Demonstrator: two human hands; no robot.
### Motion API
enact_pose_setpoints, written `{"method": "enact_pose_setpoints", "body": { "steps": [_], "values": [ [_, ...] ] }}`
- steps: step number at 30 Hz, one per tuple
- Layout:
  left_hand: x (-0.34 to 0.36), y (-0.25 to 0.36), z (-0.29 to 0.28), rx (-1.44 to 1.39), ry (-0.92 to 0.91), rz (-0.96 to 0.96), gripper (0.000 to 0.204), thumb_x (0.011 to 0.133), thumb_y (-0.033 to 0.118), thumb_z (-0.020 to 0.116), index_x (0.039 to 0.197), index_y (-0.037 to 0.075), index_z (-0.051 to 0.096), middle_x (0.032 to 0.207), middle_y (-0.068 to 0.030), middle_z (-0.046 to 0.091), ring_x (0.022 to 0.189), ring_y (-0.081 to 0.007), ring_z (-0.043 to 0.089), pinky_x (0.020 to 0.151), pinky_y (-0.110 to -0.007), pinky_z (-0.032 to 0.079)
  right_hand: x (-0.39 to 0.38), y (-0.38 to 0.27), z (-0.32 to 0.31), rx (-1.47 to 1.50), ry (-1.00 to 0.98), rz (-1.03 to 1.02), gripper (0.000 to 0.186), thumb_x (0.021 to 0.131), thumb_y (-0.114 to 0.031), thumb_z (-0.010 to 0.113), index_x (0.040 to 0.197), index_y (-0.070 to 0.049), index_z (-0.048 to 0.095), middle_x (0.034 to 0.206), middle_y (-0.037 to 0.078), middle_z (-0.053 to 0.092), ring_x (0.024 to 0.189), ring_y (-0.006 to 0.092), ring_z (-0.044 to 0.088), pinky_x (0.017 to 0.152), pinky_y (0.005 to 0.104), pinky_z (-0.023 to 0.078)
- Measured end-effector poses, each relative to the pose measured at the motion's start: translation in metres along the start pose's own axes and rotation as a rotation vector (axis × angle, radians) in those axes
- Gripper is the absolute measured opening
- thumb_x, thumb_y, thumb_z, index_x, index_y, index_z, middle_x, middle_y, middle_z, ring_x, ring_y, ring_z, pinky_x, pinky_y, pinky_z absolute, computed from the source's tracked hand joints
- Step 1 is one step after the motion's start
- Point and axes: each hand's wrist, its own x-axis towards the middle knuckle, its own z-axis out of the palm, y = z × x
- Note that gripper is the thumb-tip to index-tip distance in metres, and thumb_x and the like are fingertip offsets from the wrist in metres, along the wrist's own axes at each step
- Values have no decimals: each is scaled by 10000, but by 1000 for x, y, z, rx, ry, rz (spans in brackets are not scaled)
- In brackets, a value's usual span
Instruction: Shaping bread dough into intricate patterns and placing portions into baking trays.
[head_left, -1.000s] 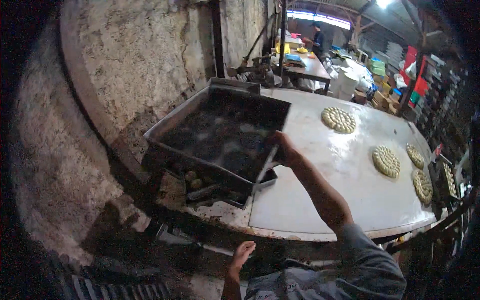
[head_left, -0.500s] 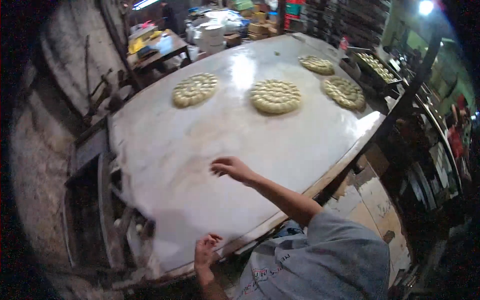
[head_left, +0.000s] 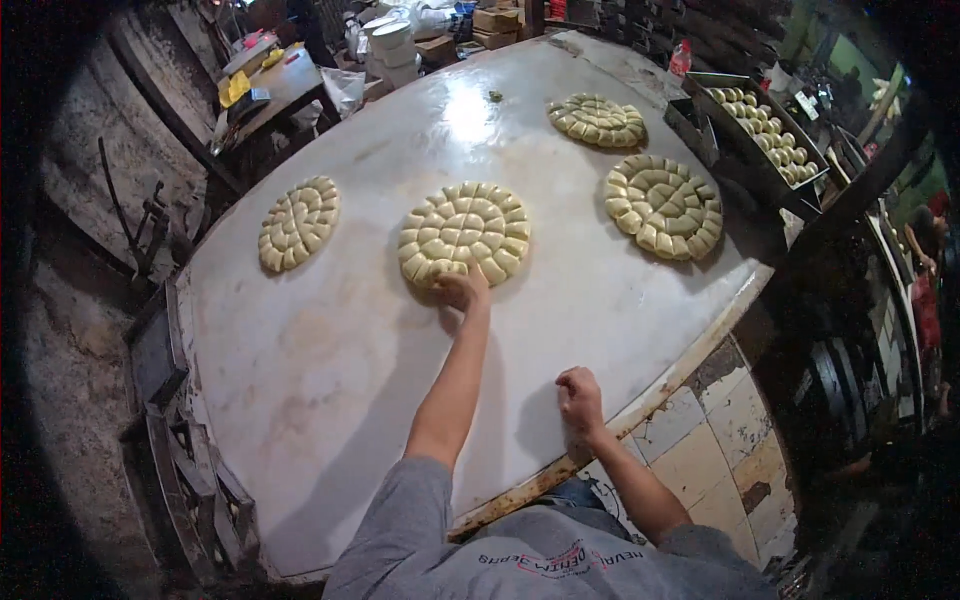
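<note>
Near the middle of the pale table, a round of dough pieces (head_left: 463, 225) lies in closely packed rings. My left hand (head_left: 462, 288) is stretched out to its near edge, thumb and fingers closed around a dough piece there, which they partly hide. Above the table's front edge, my right hand (head_left: 580, 400) is held with its fingers curled in and nothing visible in them. Similar dough rounds lie around: one at the left (head_left: 300, 224), one at the right (head_left: 663, 207) and one farther back (head_left: 597, 121).
The white table (head_left: 330, 380) has a worn front edge. A dark tray (head_left: 690, 95) of small dough balls and a red-capped bottle (head_left: 681, 58) stand at the back right. Metal pans (head_left: 185, 470) sit by the left edge. Beyond are a side table (head_left: 285, 90) and white buckets (head_left: 393, 45).
My left hand has gone from the table's front edge out to the middle dough round. My right hand has drawn back toward the front right. The view has turned and come closer to the rounds.
</note>
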Motion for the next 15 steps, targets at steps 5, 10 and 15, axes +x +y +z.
{"method": "enact_pose_setpoints", "body": {
  "steps": [5, 10, 15],
  "values": [
    [0, -7, 17, -976, -165, -234, 586, 819, 371, 555, 1248, -3, 415, 1248, -146, 446, 1088, -247, 495, 887, -330, 421, 7, -2, 12, -142, 44, 51, 88, 673, -6, 568, 749, -50, 560, 774, 107, 575, 745, 311, 529, 650, 385, 451],
    [-51, -114, -30, -1170, -743, -200, 237, 840, 227, 578, 985, 40, 565, 860, -21, 567, 763, -129, 539, 648, -237, 441, 24, -31, 41, -317, 30, 133, 160, 778, -144, 553, 922, -78, 574, 860, 73, 590, 856, 281, 517, 748, 376, 396],
    [-151, -174, -100, -886, -896, 67, 252, 866, 160, 518, 1079, 25, 519, 953, -38, 548, 862, -142, 500, 767, -288, 417, 3, -56, 86, -287, -155, -2, 282, 841, -265, 520, 1069, -106, 563, 960, 49, 585, 924, 248, 493, 842, 383, 312]
  ]
}}
